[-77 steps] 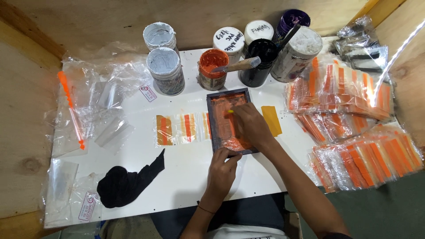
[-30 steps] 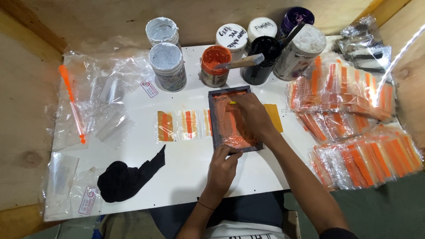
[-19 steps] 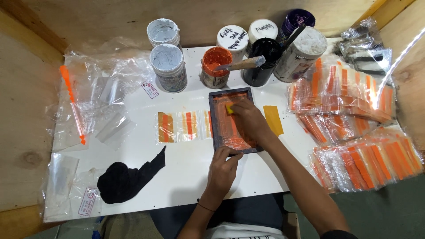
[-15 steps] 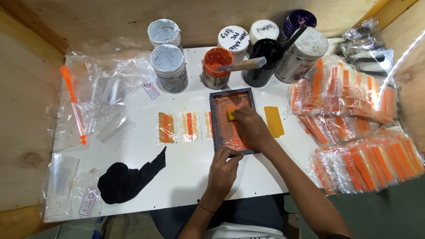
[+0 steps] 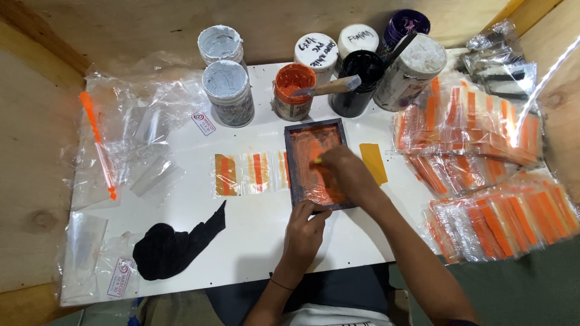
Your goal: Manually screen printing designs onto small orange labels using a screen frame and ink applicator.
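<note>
White tabletop (image 5: 254,223) carries a dark screen frame (image 5: 318,163): left hand (image 5: 305,232) pinches its near edge, right hand (image 5: 344,175) grips a yellow squeegee (image 5: 316,160) mid-pull; steady downward pressure seems needed.

Head view, straight down, near table (image 5: 254,241)

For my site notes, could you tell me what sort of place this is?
Probably a small screen-printing bench: a dark frame smeared with orange ink lies under both hands, open ink pots stand behind it, and orange-striped clear bags are stacked to the right.
</note>
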